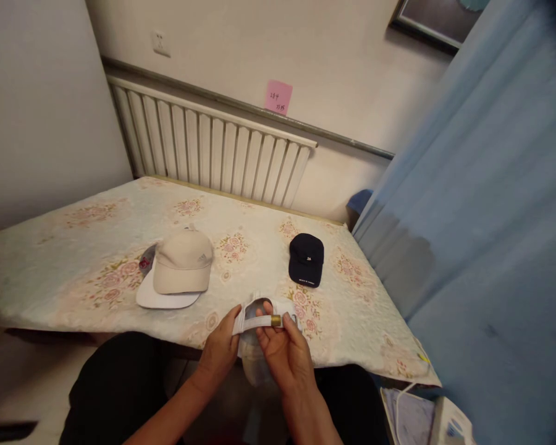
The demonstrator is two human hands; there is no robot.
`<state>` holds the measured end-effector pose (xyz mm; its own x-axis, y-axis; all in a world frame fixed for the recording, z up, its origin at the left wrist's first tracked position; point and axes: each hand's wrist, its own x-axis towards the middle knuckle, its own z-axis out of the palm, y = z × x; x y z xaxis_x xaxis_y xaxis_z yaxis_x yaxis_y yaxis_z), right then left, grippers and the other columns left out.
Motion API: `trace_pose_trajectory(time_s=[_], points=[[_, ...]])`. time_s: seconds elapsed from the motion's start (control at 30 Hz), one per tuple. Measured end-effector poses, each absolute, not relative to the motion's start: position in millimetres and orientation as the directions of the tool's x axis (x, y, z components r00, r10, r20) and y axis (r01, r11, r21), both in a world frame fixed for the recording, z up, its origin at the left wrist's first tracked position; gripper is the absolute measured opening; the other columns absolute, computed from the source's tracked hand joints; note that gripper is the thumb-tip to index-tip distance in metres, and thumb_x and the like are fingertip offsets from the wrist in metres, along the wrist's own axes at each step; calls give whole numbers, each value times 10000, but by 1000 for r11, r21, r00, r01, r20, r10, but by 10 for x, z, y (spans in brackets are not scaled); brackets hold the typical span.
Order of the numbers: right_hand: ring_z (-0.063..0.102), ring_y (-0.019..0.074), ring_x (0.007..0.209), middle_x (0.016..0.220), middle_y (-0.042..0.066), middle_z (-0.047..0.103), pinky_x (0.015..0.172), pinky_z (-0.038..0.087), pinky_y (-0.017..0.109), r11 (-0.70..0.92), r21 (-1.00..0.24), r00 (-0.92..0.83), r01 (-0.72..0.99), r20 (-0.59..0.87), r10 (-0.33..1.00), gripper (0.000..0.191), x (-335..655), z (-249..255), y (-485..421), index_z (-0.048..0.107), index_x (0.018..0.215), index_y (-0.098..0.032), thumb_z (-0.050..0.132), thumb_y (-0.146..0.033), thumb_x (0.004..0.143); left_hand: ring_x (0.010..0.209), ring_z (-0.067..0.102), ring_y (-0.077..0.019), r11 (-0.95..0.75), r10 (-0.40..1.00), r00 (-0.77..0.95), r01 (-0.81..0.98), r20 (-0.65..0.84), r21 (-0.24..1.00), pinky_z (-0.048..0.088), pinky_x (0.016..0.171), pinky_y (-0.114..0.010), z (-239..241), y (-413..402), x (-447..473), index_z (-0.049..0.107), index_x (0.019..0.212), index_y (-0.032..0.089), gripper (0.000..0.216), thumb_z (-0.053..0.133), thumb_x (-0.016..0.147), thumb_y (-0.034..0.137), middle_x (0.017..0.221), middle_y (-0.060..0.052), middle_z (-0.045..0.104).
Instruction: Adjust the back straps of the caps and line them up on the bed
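Note:
Both hands hold a white baseball cap (254,321) at the table's near edge, its back strap and brass-coloured buckle facing me. My left hand (222,346) grips the cap's left side by the band. Thumb on the strap beside the buckle, my right hand (285,352) has its fingers behind it at the back opening. To the left lies a beige cap (183,262) on top of a cap with a white brim (167,298); a grey part with a red mark shows beside them. A black cap (306,259) lies apart on the right, brim toward me.
A floral cloth (245,216) covers the table. Behind it are a white radiator (213,145) and a wall with a pink note (278,97). A blue curtain (482,247) hangs along the right edge. A white box (451,423) stands low at the right.

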<state>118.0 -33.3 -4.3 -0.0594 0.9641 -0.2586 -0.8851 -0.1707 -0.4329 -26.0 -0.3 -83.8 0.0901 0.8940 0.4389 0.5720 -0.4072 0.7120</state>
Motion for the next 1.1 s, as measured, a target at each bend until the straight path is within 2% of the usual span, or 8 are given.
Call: trace_pose_trajectory(time_s=[0.27, 0.83, 1.1], points=[[634, 227, 996, 1040, 95, 685, 753, 529, 314, -162, -452, -50, -877, -250, 967, 213, 1190, -11, -328, 611, 939, -158, 669, -250, 756, 1113, 559, -214, -405, 895, 84, 565, 438, 719, 454, 962, -408, -897, 23, -260, 466, 1251, 140, 458, 358, 806, 148, 1209, -123, 592], [644, 236, 974, 1001, 92, 695, 699, 545, 296, -154, -432, -46, -889, -250, 967, 182, 1219, -23, -323, 616, 924, -141, 657, -228, 769, 1104, 565, -240, -364, 927, 105, 483, 360, 796, 452, 947, -436, -885, -45, -204, 528, 1207, 164, 411, 387, 826, 226, 1165, -110, 624], [652, 236, 954, 983, 87, 702, 673, 553, 290, -145, -457, -32, -877, -245, 969, 128, 1232, 2, -279, 638, 886, -147, 638, -215, 778, 1091, 571, -237, -260, 965, 129, 496, 227, 828, 437, 949, -427, -980, 7, -220, 486, 1239, 149, 435, 375, 824, 217, 1165, -116, 619]])
